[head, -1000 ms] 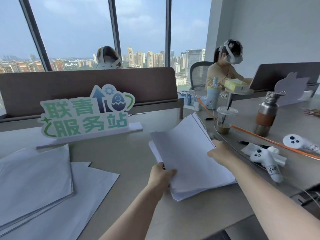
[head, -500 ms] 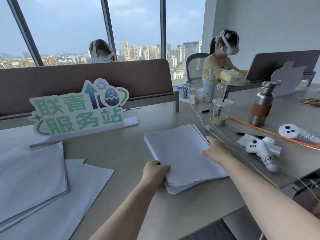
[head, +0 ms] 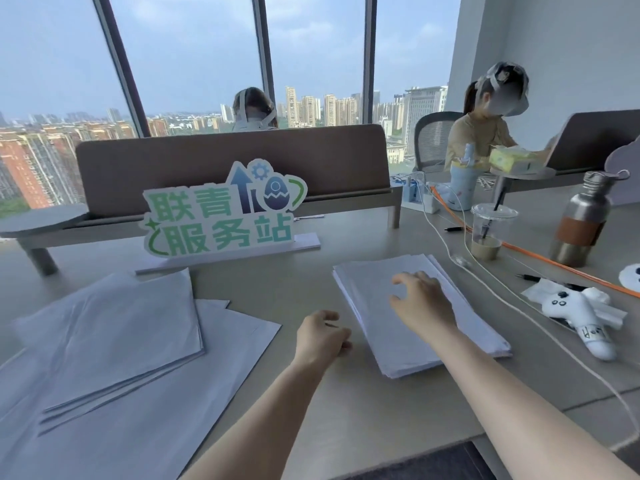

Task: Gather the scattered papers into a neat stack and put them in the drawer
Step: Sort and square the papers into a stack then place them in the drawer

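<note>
Lying flat on the desk (head: 311,410), the neat stack of papers (head: 388,327) sits in front of you, a bit to the right. Your right hand (head: 420,299) is over the middle of that stack. Its fingers are curled and a little spread, and they pinch nothing. You cannot tell if the fingertips touch the top sheet or float just above it.

Your left hand (head: 320,336) is just beside the left edge of the stack, over the bare desk. Its fingers are bent in loosely, and it holds nothing.

More loose papers (head: 114,337) lie to your left. They overlap each other at odd angles and are well apart from the neat stack. No drawer shows in this view.

Behind the papers stands a green and blue sign (head: 221,209) with big characters on it. Near the right side of the stack, a white cable (head: 485,282) runs across the desk. Past the cable you see a clear plastic cup (head: 490,230) with a straw, a metal bottle (head: 581,223) with a brown band, and a white controller (head: 581,313) lying on its side. An orange cable (head: 554,263) goes between the cup and the bottle.
</note>
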`<state>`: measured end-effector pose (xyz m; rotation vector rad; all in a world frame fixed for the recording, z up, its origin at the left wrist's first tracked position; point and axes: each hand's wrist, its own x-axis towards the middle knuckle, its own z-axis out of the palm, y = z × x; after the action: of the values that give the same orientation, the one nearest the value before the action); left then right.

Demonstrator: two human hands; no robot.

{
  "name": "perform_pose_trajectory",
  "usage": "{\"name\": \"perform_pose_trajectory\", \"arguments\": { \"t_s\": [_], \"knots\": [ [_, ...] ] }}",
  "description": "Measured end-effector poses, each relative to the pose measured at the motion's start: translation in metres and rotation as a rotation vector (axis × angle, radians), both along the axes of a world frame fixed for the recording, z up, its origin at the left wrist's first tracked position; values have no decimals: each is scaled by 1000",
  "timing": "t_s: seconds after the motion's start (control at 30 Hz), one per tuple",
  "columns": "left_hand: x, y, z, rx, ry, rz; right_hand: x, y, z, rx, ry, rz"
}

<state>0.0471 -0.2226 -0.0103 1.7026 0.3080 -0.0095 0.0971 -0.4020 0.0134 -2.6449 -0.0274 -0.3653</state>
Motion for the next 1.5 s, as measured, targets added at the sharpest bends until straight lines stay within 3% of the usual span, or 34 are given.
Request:
{"name": "perform_pose_trajectory", "arguments": {
  "t_s": [0.2, 0.4, 0.67, 0.83, 1.0, 1.13, 1.3, 1.5],
  "knots": [
    [-24, 71, 10, 170, -95, 111, -30, 102, 1, 143, 63, 240],
    [-60, 163, 9, 521, -133, 280, -64, 185, -11, 108, 243, 447],
    [-101, 274, 3, 769, 61, 543, -80, 266, -12, 109, 334, 538],
    [-111, 310, -7, 781, 196, 586, -77, 301, -14, 127, 382, 543],
    [-118, 324, -18, 749, 164, 525, -68, 322, -5, 251, 385, 450],
    [-121, 328, -22, 775, 129, 492, -51, 333, -1, 421, 448, 324],
    [-123, 332, -25, 786, 86, 472, -36, 341, -2, 786, 638, 200],
    [-128, 332, -28, 754, 26, 500, -25, 347, -11, 661, 681, 215]
  ]
}}
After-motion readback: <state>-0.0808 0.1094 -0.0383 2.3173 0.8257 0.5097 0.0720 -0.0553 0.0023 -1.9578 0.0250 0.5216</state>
